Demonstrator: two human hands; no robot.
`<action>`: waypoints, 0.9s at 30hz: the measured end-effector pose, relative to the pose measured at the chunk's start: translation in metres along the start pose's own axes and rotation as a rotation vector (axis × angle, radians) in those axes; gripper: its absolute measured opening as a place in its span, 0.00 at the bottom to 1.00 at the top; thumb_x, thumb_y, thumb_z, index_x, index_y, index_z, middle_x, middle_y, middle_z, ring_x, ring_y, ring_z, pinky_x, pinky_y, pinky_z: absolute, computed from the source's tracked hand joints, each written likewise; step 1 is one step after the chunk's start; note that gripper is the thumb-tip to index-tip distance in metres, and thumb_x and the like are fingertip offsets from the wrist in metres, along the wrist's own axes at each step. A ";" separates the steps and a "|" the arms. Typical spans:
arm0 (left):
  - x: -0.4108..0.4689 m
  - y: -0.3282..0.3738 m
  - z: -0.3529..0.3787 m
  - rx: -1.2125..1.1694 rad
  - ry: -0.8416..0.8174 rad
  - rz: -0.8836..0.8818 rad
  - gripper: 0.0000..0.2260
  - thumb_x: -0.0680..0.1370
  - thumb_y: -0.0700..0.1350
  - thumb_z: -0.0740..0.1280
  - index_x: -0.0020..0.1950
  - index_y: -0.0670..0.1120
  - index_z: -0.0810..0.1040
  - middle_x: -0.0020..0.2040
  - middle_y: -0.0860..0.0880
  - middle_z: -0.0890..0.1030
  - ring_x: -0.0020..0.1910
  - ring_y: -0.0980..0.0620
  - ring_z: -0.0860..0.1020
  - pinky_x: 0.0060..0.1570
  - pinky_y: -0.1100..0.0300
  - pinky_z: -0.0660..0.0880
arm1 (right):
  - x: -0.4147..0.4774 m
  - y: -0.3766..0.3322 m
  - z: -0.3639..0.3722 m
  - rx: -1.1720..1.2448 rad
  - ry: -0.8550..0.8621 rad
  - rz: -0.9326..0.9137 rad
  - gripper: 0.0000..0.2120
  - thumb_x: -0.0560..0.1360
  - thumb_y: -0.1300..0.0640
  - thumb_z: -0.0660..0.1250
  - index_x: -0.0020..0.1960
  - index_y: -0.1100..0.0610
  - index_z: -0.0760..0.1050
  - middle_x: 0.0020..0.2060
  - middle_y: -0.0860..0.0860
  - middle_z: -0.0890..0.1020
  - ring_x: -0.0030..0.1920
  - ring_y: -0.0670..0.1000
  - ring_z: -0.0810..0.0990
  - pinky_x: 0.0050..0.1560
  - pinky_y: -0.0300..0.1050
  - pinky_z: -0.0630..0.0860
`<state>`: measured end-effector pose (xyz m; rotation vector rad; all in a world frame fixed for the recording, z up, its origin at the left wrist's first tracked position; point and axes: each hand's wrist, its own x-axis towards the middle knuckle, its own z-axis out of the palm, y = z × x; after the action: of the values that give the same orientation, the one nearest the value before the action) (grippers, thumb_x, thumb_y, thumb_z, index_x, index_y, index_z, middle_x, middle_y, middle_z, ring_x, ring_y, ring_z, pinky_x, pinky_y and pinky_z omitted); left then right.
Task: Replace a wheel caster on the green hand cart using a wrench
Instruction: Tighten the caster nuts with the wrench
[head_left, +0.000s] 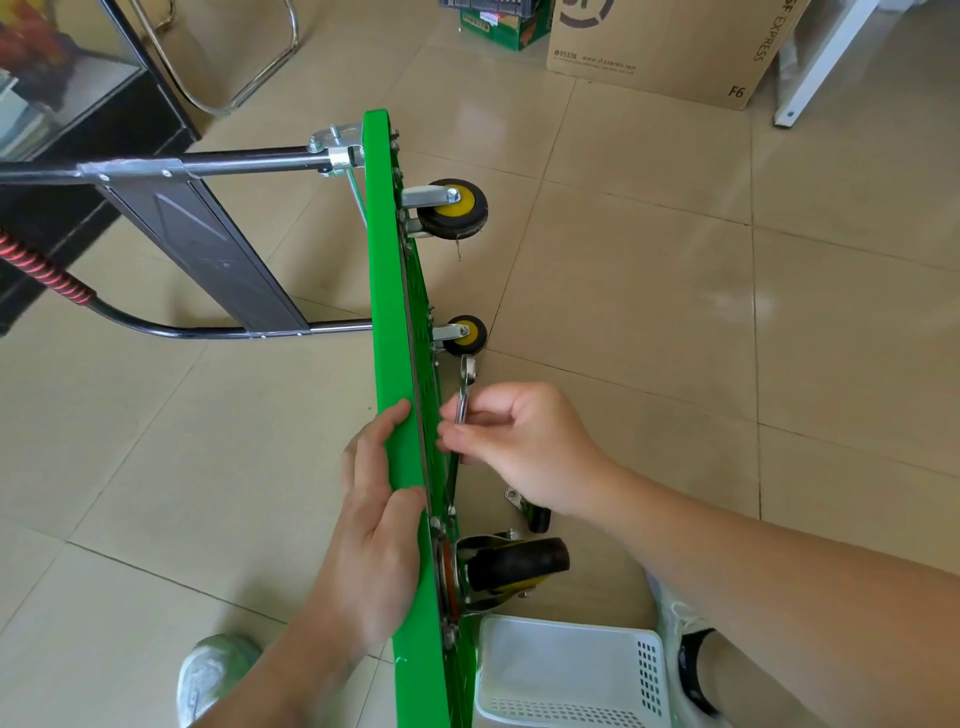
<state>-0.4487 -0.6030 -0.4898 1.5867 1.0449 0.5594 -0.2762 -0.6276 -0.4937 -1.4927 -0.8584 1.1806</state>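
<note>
Green hand cart stands tipped on its edge on the floor, with both hands on it.

The left hand grips the cart's upper edge, fingers curled over it. The right hand, on the cart's wheel side, pinches a wrench close to the underside; whether its lower head sits on a bolt seems hidden by the fingers. A mounted caster juts from the cart nearer the person than the hands, a loose caster lies beside it, and a white basket stands at the cart's near end.
</note>
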 end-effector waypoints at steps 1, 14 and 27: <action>0.000 0.000 0.000 0.001 0.003 0.001 0.27 0.73 0.45 0.54 0.70 0.66 0.61 0.69 0.63 0.66 0.65 0.76 0.65 0.59 0.82 0.60 | -0.007 0.001 0.002 -0.040 -0.011 -0.027 0.12 0.73 0.66 0.75 0.45 0.48 0.83 0.41 0.46 0.87 0.47 0.47 0.86 0.56 0.46 0.82; 0.000 0.001 0.000 -0.020 0.009 -0.008 0.27 0.73 0.45 0.55 0.68 0.68 0.62 0.68 0.62 0.67 0.64 0.76 0.66 0.57 0.82 0.61 | -0.013 0.022 0.019 0.008 0.059 -0.032 0.17 0.73 0.69 0.73 0.42 0.46 0.83 0.40 0.47 0.87 0.45 0.46 0.86 0.59 0.53 0.81; 0.000 0.000 0.001 -0.023 0.004 0.013 0.27 0.73 0.43 0.55 0.69 0.66 0.62 0.69 0.61 0.67 0.65 0.73 0.67 0.58 0.82 0.61 | -0.001 0.021 0.016 -0.050 -0.021 -0.014 0.17 0.73 0.68 0.74 0.44 0.44 0.84 0.42 0.47 0.87 0.48 0.49 0.87 0.58 0.52 0.82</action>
<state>-0.4481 -0.6033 -0.4897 1.5734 1.0282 0.5815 -0.2932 -0.6294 -0.5139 -1.5150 -0.9171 1.1736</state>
